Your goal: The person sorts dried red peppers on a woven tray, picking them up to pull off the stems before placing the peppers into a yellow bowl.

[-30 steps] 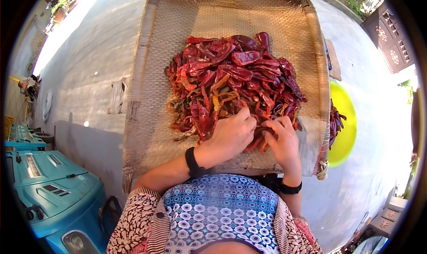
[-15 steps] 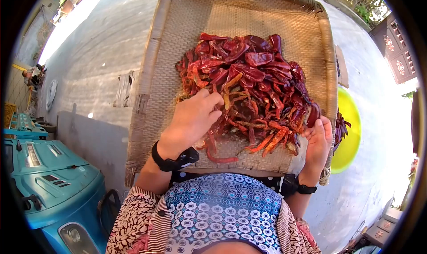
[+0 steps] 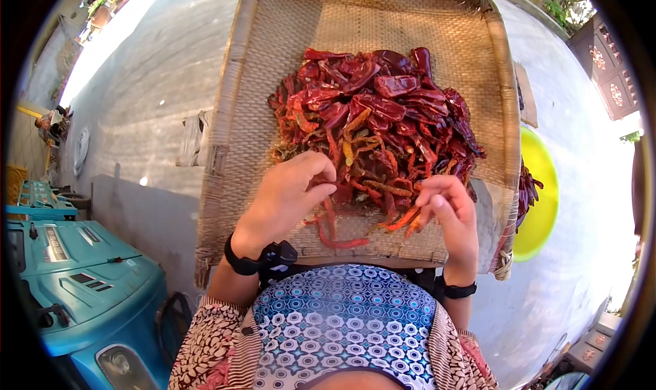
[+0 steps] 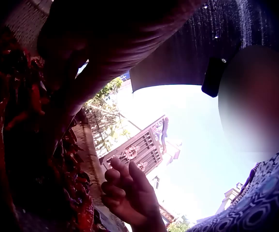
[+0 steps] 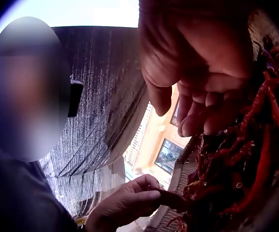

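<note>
Fingertips of my left hand curl down onto the near edge of the dried red chillies, pinching one pod between thumb and forefinger, as the right wrist view shows. My right hand has come back in from the tray's right edge, where it was half a second ago, and now hovers at the heap's near right corner, fingers loosely bent; I cannot tell whether they grip a pod. So I judge one chilli has just gone aside and both hands are back picking.

A long chilli lies loose in front of my left hand, its long axis running from the heap toward me, then hooking right. The heap sits mid-tray on the woven tray. A yellow basin with more chillies stands just beyond the tray's right edge.
</note>
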